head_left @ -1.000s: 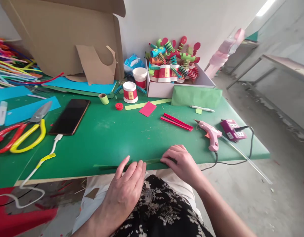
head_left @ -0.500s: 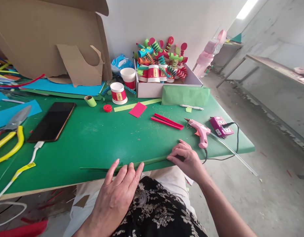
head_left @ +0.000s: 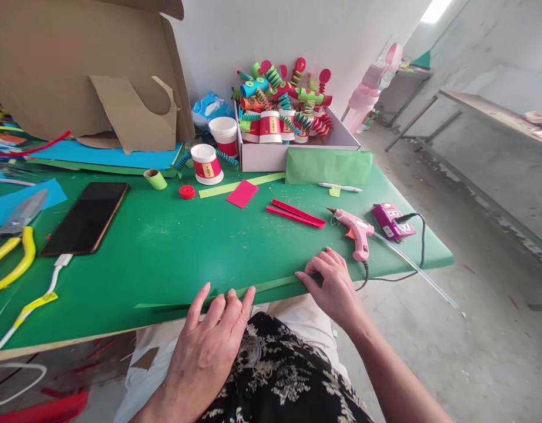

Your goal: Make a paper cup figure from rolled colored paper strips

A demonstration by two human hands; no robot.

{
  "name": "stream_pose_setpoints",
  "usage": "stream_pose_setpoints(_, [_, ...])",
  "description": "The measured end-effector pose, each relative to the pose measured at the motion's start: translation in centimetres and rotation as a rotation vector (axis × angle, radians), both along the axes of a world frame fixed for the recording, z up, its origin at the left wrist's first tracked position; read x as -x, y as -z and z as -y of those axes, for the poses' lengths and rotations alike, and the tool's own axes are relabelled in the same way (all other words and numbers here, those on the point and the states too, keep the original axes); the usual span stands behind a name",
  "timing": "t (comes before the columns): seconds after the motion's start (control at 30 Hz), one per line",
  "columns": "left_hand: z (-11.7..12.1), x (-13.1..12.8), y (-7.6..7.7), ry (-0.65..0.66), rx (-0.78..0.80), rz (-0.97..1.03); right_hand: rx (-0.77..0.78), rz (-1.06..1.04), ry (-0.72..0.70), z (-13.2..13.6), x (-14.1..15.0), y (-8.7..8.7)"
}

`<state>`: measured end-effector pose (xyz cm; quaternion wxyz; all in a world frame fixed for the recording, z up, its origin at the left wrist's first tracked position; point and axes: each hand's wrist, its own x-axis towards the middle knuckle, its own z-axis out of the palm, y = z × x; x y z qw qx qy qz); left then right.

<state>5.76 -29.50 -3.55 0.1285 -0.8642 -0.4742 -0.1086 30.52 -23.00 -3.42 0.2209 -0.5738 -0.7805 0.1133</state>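
A long, narrow green paper strip (head_left: 275, 286) lies along the front edge of the green table (head_left: 174, 252). My left hand (head_left: 216, 332) rests on it, palm down, with fingers spread and their tips pressing the strip near its middle. At the strip's right end, my right hand (head_left: 335, 288) has its fingers bent and pinches the paper between thumb and fingertips. The strip's left end pokes out past my left hand. Two folded red paper strips (head_left: 296, 214) and a pink glue gun (head_left: 357, 231) lie beyond my right hand.
A white box (head_left: 279, 158) of paper-cup figures stands at the back. Nearer are a paper cup (head_left: 206, 165), a red paper piece (head_left: 242, 194) and a pen (head_left: 341, 187). On the left lie a phone (head_left: 86, 218) and yellow-handled scissors (head_left: 24, 258); a purple power socket (head_left: 391, 221) sits right.
The camera view has shifted slightly. The strip now lies a little flatter, showing more of its face, and my right fingers have shifted slightly at its end. My left hand stays in place.
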Motion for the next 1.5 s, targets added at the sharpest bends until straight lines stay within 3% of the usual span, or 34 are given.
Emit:
stream_pose_setpoints(0.6, [-0.3, -0.2, -0.4, -0.021, 0.065, 0.030, -0.054, 0.116, 0.079, -0.1, 0.2, -0.1])
stream_pose_setpoints(0.73, [-0.3, -0.2, -0.5, -0.038, 0.058, 0.050, -0.258, 0.049, 0.223, 1.0, 0.5, -0.4])
stream_pose_setpoints(0.8, [-0.3, -0.2, -0.5, -0.021, 0.054, 0.044, -0.371, 0.022, 0.147, 2.3, 1.3, -0.5])
stream_pose_setpoints(0.83, [-0.3, -0.2, -0.5, -0.009, 0.052, 0.041, -0.369, 0.027, 0.013, 3.1, 1.9, -0.4])
stream_pose_setpoints(0.9, [-0.3, -0.2, -0.4, -0.002, 0.048, 0.051, -0.269, 0.093, -0.316, 4.3, 3.1, 0.0])
stream_pose_setpoints(0.97, [-0.3, -0.3, -0.2, -0.021, 0.051, 0.076, -0.154, 0.171, -0.471, 5.0, 4.0, 0.8])
stream_pose_setpoints(1.13, [0.0, -0.5, 0.3, -0.066, 0.071, 0.114, -0.111, 0.244, -0.428, 5.0, 3.8, 2.4])
stream_pose_setpoints(1.5, [0.0, -0.4, 0.2, -0.051, 0.056, 0.082, -0.181, 0.309, -0.282, 2.8, -1.1, 2.4])
